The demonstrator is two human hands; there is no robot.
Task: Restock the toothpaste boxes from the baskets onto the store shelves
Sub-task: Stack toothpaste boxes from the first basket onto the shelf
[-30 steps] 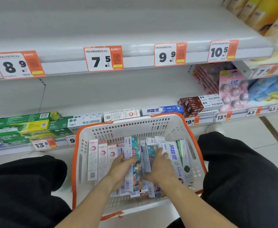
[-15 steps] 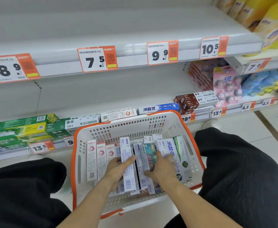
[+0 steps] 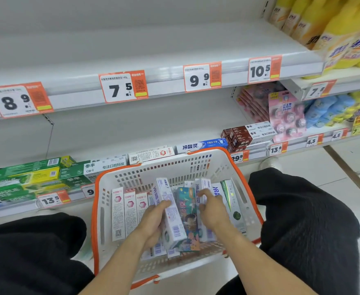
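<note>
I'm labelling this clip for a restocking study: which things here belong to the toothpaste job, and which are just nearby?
Job:
- basket of toothpaste boxes
- white box gripped by left hand
- right hand on another box
- shelf behind the basket

Nearby:
- yellow bottles
- pink packs
- blue packs

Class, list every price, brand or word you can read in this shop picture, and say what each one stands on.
"8.9": price tag, upper shelf rail.
"7.5": price tag, same rail.
"9.9": price tag.
"10.5": price tag.
"13.5": tag, lower rail.
"13.8": tag.
"4.5": tag.
"DARLIE": green boxes.
"CB-1": white box.
Small print on the boxes in the basket: too blurred to read.
</note>
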